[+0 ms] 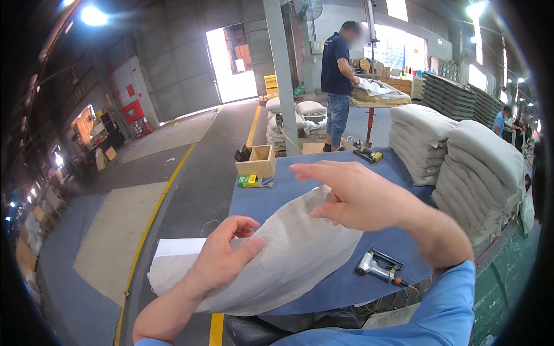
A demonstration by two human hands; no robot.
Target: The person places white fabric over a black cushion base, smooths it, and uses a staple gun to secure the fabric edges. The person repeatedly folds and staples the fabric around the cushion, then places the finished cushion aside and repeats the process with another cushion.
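A light grey piece of cloth (288, 254) lies slantwise in front of me on the blue-topped table (340, 277), overhanging its left side. White material (179, 247) shows beneath its left end. My left hand (228, 254) rests at the cloth's upper left edge, fingers curved and thumb apart. Over the far right end is my right hand (352, 193), with fingers stretched out and the thumb spread below them. Neither hand visibly grips the cloth. To the right of the cloth, a silver staple gun (378, 265) lies on its side with a hose attached.
Stacked pale cloth-covered cushions (479, 173) stand along the table's right side. At the far edge are a wooden box (264, 162), a green-yellow carton (248, 181) and another staple gun (367, 154). Beyond a grey post (281, 69), a person (337, 81) works at another table.
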